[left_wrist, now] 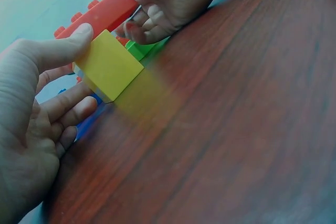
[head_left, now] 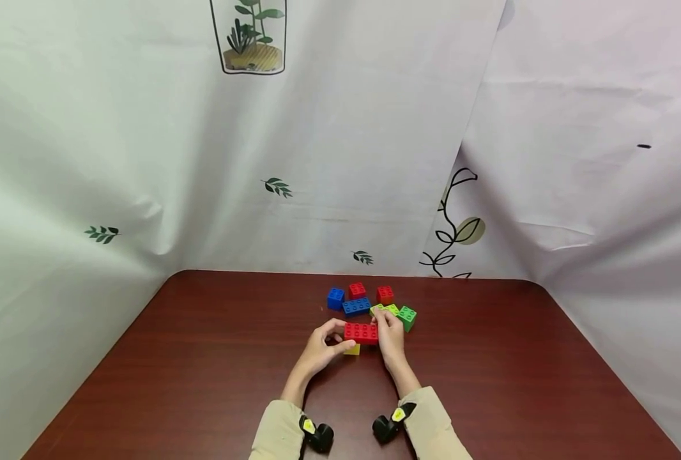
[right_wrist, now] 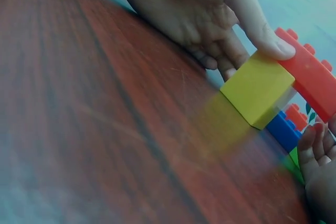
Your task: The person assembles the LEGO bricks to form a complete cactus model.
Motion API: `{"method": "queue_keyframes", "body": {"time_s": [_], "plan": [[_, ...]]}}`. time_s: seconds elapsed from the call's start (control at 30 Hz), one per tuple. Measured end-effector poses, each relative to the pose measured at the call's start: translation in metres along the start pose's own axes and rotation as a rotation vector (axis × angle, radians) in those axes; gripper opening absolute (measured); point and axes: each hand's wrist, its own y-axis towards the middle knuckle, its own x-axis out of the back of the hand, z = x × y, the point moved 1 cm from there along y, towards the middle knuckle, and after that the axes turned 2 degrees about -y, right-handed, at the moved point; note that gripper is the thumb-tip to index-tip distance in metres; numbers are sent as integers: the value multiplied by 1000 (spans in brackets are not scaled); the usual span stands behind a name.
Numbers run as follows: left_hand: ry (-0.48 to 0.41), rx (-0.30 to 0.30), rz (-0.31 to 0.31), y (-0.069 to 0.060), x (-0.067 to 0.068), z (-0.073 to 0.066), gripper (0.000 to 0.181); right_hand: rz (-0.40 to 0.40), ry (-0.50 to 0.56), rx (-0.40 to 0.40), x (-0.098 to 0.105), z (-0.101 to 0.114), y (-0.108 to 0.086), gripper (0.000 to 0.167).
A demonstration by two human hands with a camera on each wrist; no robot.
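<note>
As your left hand and right hand grip the red brick, its apparent fitting onto the yellow brick needs pressure.

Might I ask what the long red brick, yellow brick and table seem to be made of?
The long red brick looks like smooth plastic, judging by its even colour and moulded studs. The yellow brick is probably plastic too, with flat, evenly coloured faces. The table shows streaky grain and a glossy yellow reflection: perhaps wood or laminate.
</note>
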Motion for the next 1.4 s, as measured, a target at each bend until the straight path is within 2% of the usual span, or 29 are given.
{"method": "queue_keyframes", "body": {"time_s": [0.13, 0.4, 0.5, 0.63, 0.73, 1.0, 1.4], "plan": [[-9, 6, 0, 0, 0, -1, 23, -9, -10, 5, 3, 3, 0, 36], [1, 1, 34, 1, 2, -1, 22, -19, 37, 4, 11, 36, -15, 34], [5, 9, 37, 1, 2, -1, 23, -23, 58, -18, 11, 29, -9, 35], [2, 13, 39, 1, 1, 1, 24, -23, 91, -46, 9, 9, 4, 36], [-2, 10, 39, 2, 2, 2, 23, -19, 94, -31, 8, 1, 10, 38], [-4, 11, 44, 4, 1, 4, 24, -51, 109, 30, 9, -1, 14, 38], [-3, 13, 37, 4, 1, 4, 24, -144, 8, 133, 12, -2, 15, 19]]}}
